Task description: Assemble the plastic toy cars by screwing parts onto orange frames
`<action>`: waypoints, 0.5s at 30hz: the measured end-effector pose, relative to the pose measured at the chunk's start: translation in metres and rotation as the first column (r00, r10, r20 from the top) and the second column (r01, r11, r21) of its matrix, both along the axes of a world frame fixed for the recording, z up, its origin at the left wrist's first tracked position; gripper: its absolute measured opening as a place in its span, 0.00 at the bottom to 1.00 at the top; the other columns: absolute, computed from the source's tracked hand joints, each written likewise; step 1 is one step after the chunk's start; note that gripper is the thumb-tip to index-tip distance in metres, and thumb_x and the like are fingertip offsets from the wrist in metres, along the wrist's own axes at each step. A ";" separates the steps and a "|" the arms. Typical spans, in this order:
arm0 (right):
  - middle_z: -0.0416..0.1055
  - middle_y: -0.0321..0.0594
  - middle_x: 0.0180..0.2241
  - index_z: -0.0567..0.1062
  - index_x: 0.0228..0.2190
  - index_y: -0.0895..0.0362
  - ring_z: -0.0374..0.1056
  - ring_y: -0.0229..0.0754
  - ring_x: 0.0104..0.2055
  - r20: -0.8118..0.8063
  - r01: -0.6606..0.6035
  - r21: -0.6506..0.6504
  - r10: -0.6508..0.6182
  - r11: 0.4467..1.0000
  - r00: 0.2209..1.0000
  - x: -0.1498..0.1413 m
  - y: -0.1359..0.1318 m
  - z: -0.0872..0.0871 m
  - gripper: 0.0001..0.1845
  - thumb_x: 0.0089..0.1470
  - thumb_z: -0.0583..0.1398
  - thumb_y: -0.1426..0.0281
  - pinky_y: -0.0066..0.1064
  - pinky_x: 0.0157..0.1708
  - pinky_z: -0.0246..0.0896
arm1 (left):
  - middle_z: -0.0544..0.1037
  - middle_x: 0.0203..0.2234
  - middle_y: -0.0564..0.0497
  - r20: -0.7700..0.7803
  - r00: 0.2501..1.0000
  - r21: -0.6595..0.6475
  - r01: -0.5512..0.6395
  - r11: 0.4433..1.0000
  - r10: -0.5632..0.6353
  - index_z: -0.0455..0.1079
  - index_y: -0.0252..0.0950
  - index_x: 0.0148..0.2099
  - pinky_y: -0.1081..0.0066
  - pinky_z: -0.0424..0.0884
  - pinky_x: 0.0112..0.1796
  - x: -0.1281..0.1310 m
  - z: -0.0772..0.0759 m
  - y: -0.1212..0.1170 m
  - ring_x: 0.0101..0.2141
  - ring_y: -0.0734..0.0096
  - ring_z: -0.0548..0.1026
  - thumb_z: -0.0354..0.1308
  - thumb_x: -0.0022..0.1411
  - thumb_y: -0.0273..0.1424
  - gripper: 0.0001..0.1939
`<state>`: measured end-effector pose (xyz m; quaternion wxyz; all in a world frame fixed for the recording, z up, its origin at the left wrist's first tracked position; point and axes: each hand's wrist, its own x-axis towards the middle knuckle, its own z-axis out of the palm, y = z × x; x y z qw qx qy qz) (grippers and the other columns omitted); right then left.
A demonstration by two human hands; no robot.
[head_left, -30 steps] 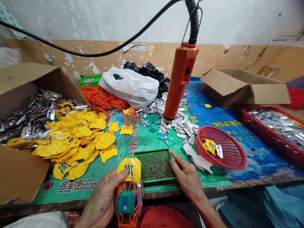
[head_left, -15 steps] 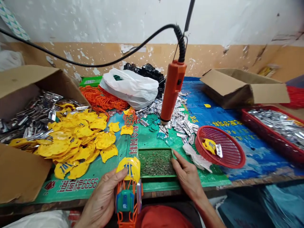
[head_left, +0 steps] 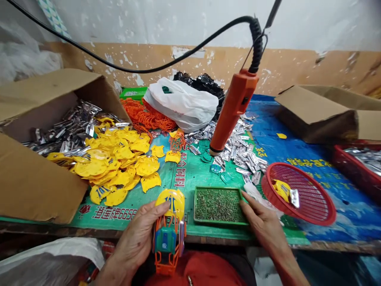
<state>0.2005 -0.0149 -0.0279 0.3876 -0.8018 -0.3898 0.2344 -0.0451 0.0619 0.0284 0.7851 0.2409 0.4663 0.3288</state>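
In my left hand (head_left: 135, 234) is a partly assembled plastic toy (head_left: 165, 240): a yellow printed shell on top, an orange lattice frame and a teal block below. My thumb presses on the yellow shell. My right hand (head_left: 264, 222) grips the right edge of a shallow green tray (head_left: 196, 204), fingers at its upper right corner. Many tiny dark metal pieces (head_left: 220, 206), seemingly screws, cover the tray's bottom. Behind the tray hangs an orange electric screwdriver (head_left: 233, 113), its tip down and leaning left, touched by neither hand.
Yellow shells (head_left: 116, 163) spill from a cardboard box (head_left: 38, 174) at left. Orange frames (head_left: 145, 115), a white bag (head_left: 184, 103) and silver strips (head_left: 238, 147) lie behind. A red basket (head_left: 315, 198) holds a few parts at right, near another box (head_left: 315, 111).
My view has turned, so most things appear farther right. My right hand has shifted the green tray slightly right, away from the toy. My left hand still holds the toy.
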 end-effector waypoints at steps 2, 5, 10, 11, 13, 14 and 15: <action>0.80 0.43 0.36 0.75 0.49 0.62 0.73 0.48 0.36 0.011 -0.037 -0.008 0.037 0.999 0.999 0.000 0.000 0.001 0.32 0.50 0.55 0.54 0.33 0.35 0.67 | 0.79 0.20 0.50 -0.007 1.000 -0.007 -0.002 1.000 0.002 0.78 0.31 0.30 0.75 0.73 0.23 0.000 -0.001 0.001 0.19 0.72 0.74 0.72 0.41 0.33 0.13; 0.80 0.42 0.34 0.76 0.49 0.60 0.72 0.47 0.33 -0.017 -0.090 -0.035 0.089 0.995 0.996 0.001 -0.002 0.001 0.31 0.50 0.55 0.53 0.33 0.32 0.67 | 0.80 0.21 0.48 0.003 0.999 -0.003 0.052 0.999 -0.052 0.78 0.30 0.31 0.74 0.73 0.25 0.001 -0.003 0.000 0.20 0.72 0.75 0.71 0.44 0.34 0.14; 0.79 0.41 0.31 0.76 0.49 0.61 0.71 0.44 0.30 0.002 0.042 -0.014 -0.042 0.999 0.999 0.003 -0.003 0.003 0.35 0.46 0.57 0.51 0.30 0.29 0.66 | 0.79 0.20 0.49 0.021 0.990 0.053 0.138 0.989 -0.139 0.77 0.30 0.31 0.77 0.69 0.21 0.011 0.002 -0.004 0.19 0.74 0.73 0.68 0.50 0.37 0.13; 0.79 0.41 0.29 0.76 0.49 0.61 0.70 0.44 0.27 -0.022 0.018 -0.031 -0.018 0.999 1.000 0.003 -0.001 0.003 0.36 0.46 0.56 0.50 0.31 0.27 0.65 | 0.79 0.21 0.49 0.034 0.986 0.066 0.159 0.985 -0.161 0.77 0.30 0.32 0.77 0.69 0.21 0.013 0.003 -0.004 0.19 0.74 0.73 0.67 0.50 0.38 0.14; 0.79 0.40 0.29 0.75 0.50 0.60 0.68 0.43 0.25 -0.068 -0.036 -0.058 0.032 0.998 0.997 0.002 0.000 0.003 0.36 0.46 0.56 0.50 0.31 0.25 0.64 | 0.80 0.23 0.47 0.063 0.979 0.097 0.190 0.977 -0.196 0.78 0.30 0.33 0.76 0.71 0.24 0.016 0.005 -0.004 0.22 0.73 0.74 0.67 0.51 0.37 0.14; 0.79 0.41 0.30 0.76 0.49 0.59 0.69 0.43 0.25 -0.077 -0.038 -0.062 0.033 0.997 0.997 0.002 0.000 0.003 0.36 0.45 0.57 0.50 0.31 0.24 0.64 | 0.80 0.24 0.47 0.067 0.977 0.105 0.194 0.975 -0.201 0.78 0.30 0.34 0.76 0.71 0.25 0.017 0.006 -0.004 0.23 0.72 0.75 0.67 0.51 0.37 0.14; 0.80 0.42 0.33 0.76 0.49 0.59 0.69 0.43 0.26 -0.075 -0.016 -0.060 0.011 0.998 0.997 0.003 -0.001 0.003 0.35 0.44 0.57 0.50 0.31 0.24 0.64 | 0.80 0.24 0.47 0.060 0.980 0.109 0.185 0.977 -0.192 0.78 0.30 0.35 0.76 0.72 0.26 0.016 0.006 -0.003 0.23 0.73 0.75 0.67 0.51 0.37 0.14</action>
